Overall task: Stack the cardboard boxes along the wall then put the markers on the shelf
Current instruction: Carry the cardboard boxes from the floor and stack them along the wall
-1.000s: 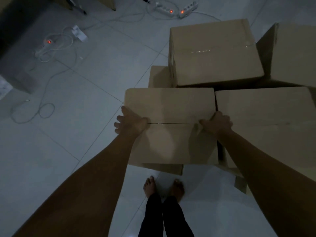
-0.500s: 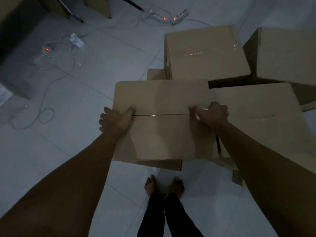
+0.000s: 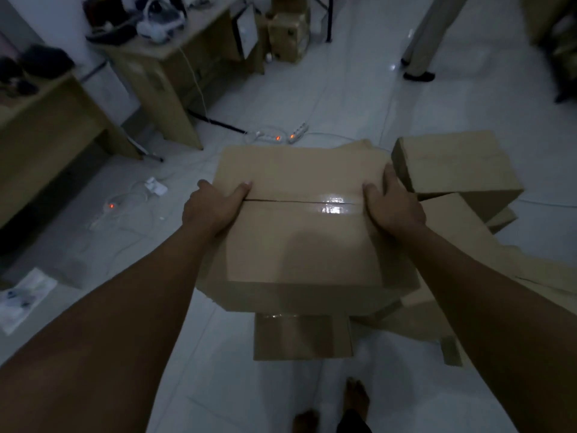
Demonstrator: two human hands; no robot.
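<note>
I hold a taped brown cardboard box (image 3: 299, 245) up off the floor, in front of my chest. My left hand (image 3: 212, 207) grips its left side with the thumb on the top flap. My right hand (image 3: 393, 204) grips its right side the same way. A smaller box (image 3: 303, 337) stands on the floor under it. More cardboard boxes (image 3: 456, 170) lie tumbled at the right. No markers or shelf can be made out.
Power strips with red lights (image 3: 281, 137) and loose cables (image 3: 125, 204) lie across the white tiled floor. Wooden desks (image 3: 40, 135) stand at the left and back. Another person's legs (image 3: 421, 48) are at the far right. White papers (image 3: 25, 295) lie at the left.
The box has risen off the pile toward me. My view has tilted up, so the desks and the far floor now show. Both hands kept their hold.
</note>
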